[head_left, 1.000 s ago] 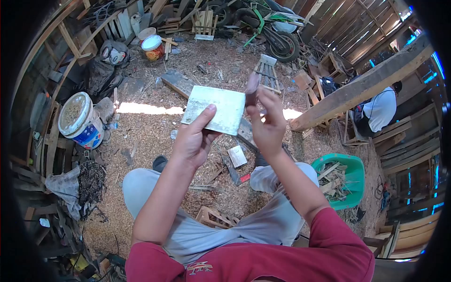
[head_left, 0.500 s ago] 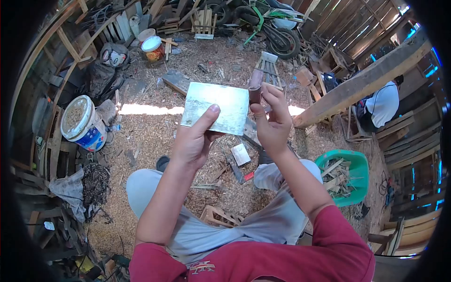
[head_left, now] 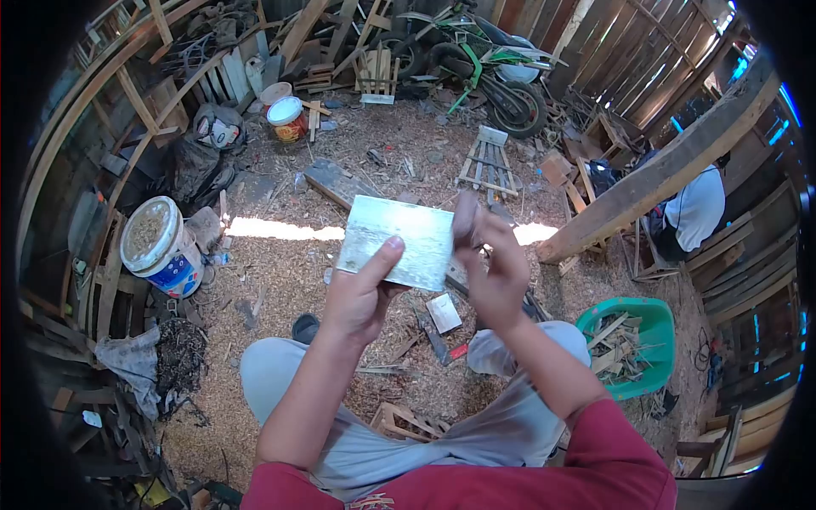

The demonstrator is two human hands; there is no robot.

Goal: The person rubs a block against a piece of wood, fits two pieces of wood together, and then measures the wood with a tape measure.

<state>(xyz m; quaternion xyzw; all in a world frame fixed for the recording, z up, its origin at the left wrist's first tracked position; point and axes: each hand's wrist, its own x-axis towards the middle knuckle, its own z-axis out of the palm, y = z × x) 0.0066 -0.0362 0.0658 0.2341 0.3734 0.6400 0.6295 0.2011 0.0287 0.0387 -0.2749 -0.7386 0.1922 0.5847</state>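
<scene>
Head view. The left hand point(head_left: 357, 293) grips a pale panel point(head_left: 398, 240) at its lower edge, thumb pressed on the near face, fingers closed behind it. The panel is held upright above the knees, mid-scene. The right hand point(head_left: 497, 272) has its fingers closed on a small dark block point(head_left: 464, 223), which touches the panel's right edge.

Containers: a green basket point(head_left: 633, 344) at near right holds loose wood offcuts. A white bucket point(head_left: 161, 246) at left holds granular tan material. A lidded can point(head_left: 287, 119) stands at far left; its contents cannot be seen. Sawdust point(head_left: 280, 255) covers the ground. A person in white point(head_left: 693, 212) sits at far right.
</scene>
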